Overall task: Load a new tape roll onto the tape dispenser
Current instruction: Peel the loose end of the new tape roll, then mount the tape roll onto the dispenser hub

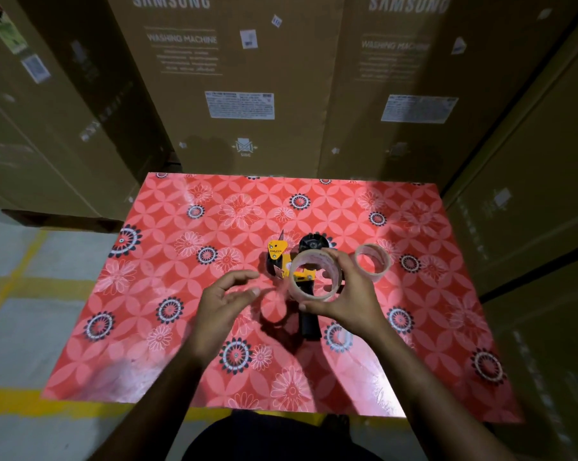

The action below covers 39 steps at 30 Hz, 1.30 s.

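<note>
Nearest me, the left hand [226, 296] hovers empty, fingers loosely curled, over the glossy red floral tablecloth [181, 361]. My right hand [344, 301] grasps a clear tape roll [314, 276] by its rim, raised above the yellow-and-black tape dispenser [282, 257] lying on its side. Just right, a second clear roll [373, 262] rests flat. Beyond, brown washing-machine cartons [231, 78].
</note>
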Each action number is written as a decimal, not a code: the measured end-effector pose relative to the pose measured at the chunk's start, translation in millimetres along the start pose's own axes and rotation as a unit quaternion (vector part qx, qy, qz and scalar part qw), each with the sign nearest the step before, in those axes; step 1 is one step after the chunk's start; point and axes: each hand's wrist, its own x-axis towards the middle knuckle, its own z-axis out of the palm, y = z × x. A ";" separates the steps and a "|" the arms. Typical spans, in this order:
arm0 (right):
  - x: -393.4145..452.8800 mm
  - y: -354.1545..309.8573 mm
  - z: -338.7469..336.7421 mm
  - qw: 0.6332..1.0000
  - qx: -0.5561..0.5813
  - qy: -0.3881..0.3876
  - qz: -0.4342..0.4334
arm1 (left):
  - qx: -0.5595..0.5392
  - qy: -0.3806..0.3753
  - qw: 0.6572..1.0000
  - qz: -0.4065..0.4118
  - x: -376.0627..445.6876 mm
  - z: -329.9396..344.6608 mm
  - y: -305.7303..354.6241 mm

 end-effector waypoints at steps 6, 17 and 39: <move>57.4 15.4 2.2 0.997 -0.073 -0.008 -0.014 | 0.221 -0.102 0.970 0.023 66.4 24.4 -4.1; 134.4 65.5 3.3 0.995 -0.080 -0.046 0.023 | 0.222 -0.130 0.966 0.021 171.2 61.3 -33.6; 146.8 97.3 0.2 0.995 -0.057 -0.047 0.065 | 0.341 -0.125 0.932 -0.013 191.7 71.6 -50.7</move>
